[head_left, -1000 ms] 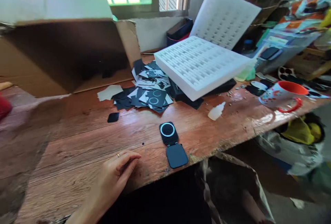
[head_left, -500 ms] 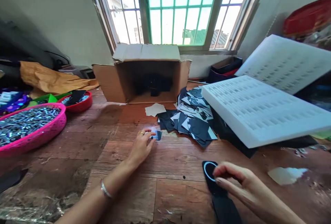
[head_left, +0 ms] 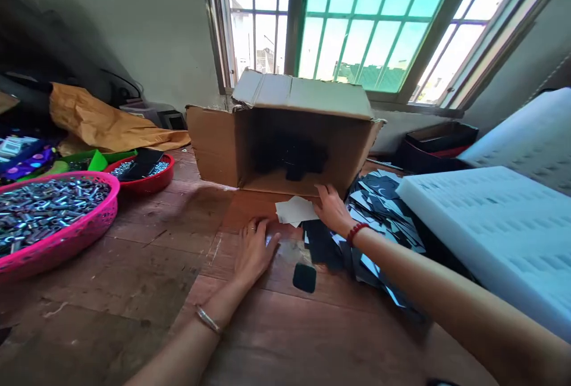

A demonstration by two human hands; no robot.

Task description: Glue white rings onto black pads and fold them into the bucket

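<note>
My left hand (head_left: 256, 252) rests on the wooden surface with its fingers stretched out. No held object shows in it. To its right are a transparent film (head_left: 289, 250) and a small dark square piece (head_left: 304, 278) with rounded corners. My right hand (head_left: 333, 210) reaches across to the front of an open cardboard box (head_left: 212, 145). Its fingers are apart, at the right edge of some white paper pieces (head_left: 294, 210). Beneath the right forearm spreads a heap of black and white cards (head_left: 386, 204).
At the left stand a pink basket (head_left: 100, 216) of metal parts and a smaller red basket (head_left: 156, 181). White foam trays (head_left: 486, 219) with rows of slots lie at the right. A barred window (head_left: 357, 35) is behind the box.
My right hand has left the black strip with the white ring and moved forward to the white paper pieces. My left hand has spread flat, off the small piece. The view has shifted left.
</note>
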